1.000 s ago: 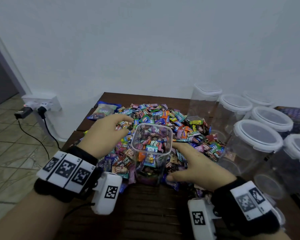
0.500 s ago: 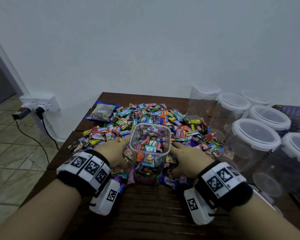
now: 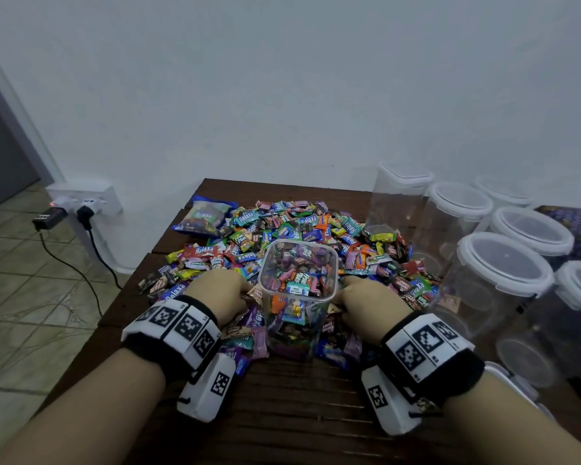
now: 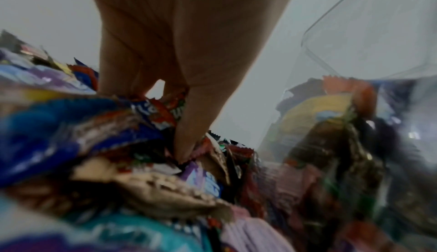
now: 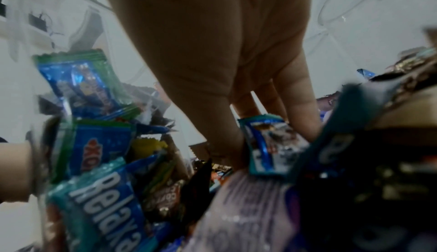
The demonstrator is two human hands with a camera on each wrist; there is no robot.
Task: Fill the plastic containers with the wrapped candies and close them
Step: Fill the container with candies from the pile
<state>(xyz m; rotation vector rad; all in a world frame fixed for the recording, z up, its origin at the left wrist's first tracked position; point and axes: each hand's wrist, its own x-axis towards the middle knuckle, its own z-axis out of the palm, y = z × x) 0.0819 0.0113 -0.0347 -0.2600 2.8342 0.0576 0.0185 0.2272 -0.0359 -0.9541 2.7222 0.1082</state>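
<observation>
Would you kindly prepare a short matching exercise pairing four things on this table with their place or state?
Things:
1. square container
2. round containers
3. candy bag
4. left hand

Places or states:
a. far left edge of the pile
b. lidded, empty, on the right
c. open, nearly full of candies
d. fingers down in the wrapped candies

Pairs: 1-c, 2-b, 3-a, 4-d

A dark brown slatted wooden table (image 3: 292, 407) carried a heap of colourful wrapped candies (image 3: 316, 226). A clear square plastic container (image 3: 297, 297) stood at the heap's near edge; lidded clear round plastic containers (image 3: 503, 263) stood right of the heap.
</observation>
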